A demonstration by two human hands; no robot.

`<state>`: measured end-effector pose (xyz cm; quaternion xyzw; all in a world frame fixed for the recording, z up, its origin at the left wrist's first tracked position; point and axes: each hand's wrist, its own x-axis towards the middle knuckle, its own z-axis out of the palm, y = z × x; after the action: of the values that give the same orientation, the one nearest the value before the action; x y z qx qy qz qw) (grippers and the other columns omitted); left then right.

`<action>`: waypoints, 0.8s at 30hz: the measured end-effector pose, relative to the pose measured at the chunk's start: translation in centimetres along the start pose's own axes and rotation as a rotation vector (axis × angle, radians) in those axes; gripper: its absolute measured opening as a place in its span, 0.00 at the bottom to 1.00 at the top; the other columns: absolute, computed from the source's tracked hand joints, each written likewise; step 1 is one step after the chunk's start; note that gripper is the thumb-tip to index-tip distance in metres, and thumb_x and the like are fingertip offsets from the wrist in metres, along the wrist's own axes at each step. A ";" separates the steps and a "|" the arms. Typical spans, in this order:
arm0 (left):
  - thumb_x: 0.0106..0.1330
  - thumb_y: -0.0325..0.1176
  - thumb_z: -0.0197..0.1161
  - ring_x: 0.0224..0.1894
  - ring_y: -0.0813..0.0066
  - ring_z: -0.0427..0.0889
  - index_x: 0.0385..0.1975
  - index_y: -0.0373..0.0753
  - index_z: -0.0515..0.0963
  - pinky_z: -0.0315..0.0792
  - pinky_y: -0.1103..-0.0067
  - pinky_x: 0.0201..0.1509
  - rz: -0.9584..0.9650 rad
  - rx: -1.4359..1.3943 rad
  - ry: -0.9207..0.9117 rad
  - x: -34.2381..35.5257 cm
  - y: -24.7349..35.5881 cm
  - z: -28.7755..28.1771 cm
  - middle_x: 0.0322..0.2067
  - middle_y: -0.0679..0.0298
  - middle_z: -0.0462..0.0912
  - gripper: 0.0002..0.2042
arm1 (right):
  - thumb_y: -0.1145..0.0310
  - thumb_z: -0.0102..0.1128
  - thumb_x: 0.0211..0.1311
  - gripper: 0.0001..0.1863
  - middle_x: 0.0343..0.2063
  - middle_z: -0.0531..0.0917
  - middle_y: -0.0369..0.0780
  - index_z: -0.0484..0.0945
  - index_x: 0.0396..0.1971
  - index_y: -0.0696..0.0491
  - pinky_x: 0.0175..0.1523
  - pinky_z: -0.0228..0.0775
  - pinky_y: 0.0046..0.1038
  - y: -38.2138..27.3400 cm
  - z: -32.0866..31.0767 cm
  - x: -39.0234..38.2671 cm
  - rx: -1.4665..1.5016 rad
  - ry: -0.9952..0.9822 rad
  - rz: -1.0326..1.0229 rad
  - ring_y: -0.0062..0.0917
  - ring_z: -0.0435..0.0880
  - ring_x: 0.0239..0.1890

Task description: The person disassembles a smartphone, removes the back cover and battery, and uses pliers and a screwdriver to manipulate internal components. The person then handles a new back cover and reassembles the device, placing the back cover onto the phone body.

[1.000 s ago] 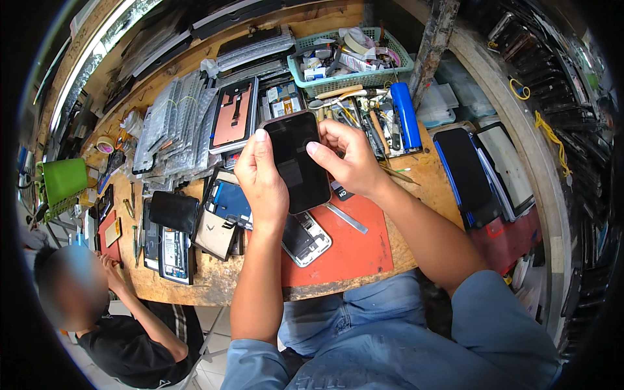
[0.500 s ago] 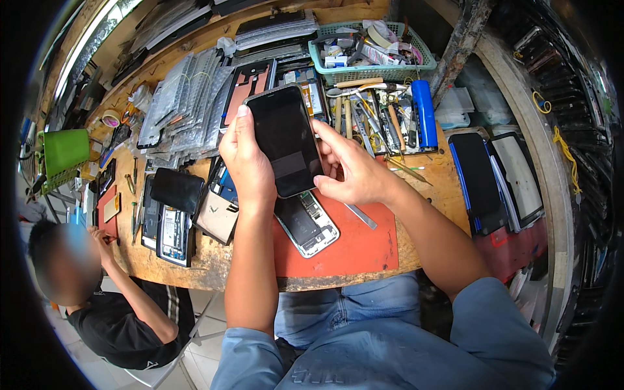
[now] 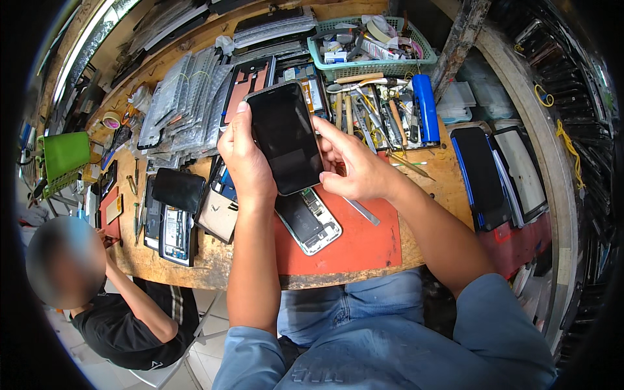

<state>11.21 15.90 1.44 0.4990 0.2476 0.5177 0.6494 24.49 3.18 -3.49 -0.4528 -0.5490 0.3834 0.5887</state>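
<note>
Between my two hands is a smartphone screen (image 3: 286,136) with a dark glass face, tilted up over the mat. My left hand (image 3: 246,156) grips its left edge, thumb along the side near the top. My right hand (image 3: 354,162) holds the right edge, with the index finger higher up and the thumb near the lower corner. Below the screen lies an opened phone body (image 3: 312,224), its battery and board showing; the screen hides its upper part. It rests on a red mat (image 3: 364,253). A flat metal blade (image 3: 362,212) lies beside it, close under my right hand.
Opened phones (image 3: 175,224) and bubble-wrapped packs (image 3: 185,97) crowd the left. A green basket (image 3: 374,68) of tubes stands behind a tray of tools (image 3: 383,117) and a blue cylinder (image 3: 425,110). Tablets (image 3: 481,175) lean at right. Another person (image 3: 130,318) sits at left.
The screen stays in both hands, nearly still. My right thumb has shifted slightly at the lower right edge. The whole view has moved a little.
</note>
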 end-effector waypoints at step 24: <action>0.84 0.37 0.58 0.33 0.87 0.74 0.35 0.32 0.85 0.69 0.83 0.40 0.138 0.108 -0.072 0.1 -1.1 -0.5 0.32 0.73 0.83 0.17 | 0.76 0.66 0.59 0.36 0.34 0.84 0.37 0.72 0.71 0.59 0.39 0.76 0.24 0.1 -0.3 0.9 -0.237 0.223 -0.122 0.19 0.81 0.33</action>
<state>11.28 16.27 0.30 0.5674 0.2168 0.5290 0.5926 24.84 4.00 -3.37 -0.5248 -0.5481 0.2267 0.6106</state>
